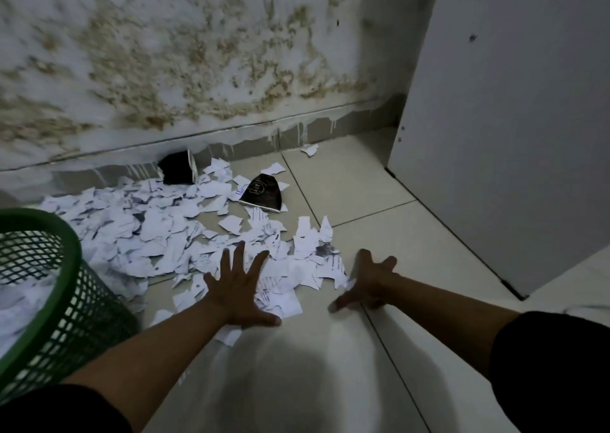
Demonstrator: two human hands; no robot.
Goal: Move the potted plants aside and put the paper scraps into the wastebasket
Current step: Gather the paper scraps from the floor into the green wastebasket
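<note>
Right now I have both hands down at the near edge of the paper scraps [158, 231], which lie spread over the tiled floor [379, 201] from the foot of the stained wall [198, 53] toward me. My left hand [239, 287] is flat with its fingers straight and fanned wide, palm down on the nearest scraps, gripping nothing. My right hand [366, 284] sits just off the right edge of the pile, fingers splayed and thumb stretched toward me, resting on bare tile; it holds nothing either, though its fingertips are partly blurred.

On my left stands the green mesh wastebasket [71, 304], tilted in my view, with white scraps already inside it. It is just beside the pile, some scraps lying against its base.

Two dark crumpled pieces lie among the paper: one black piece [176, 172] up against the skirting of the wall, another dark printed piece [262, 195] nearer the middle. I cannot tell what they are. One stray scrap [309, 150] lies apart by the wall, near a pale panel [495, 135] standing at my right.
</note>
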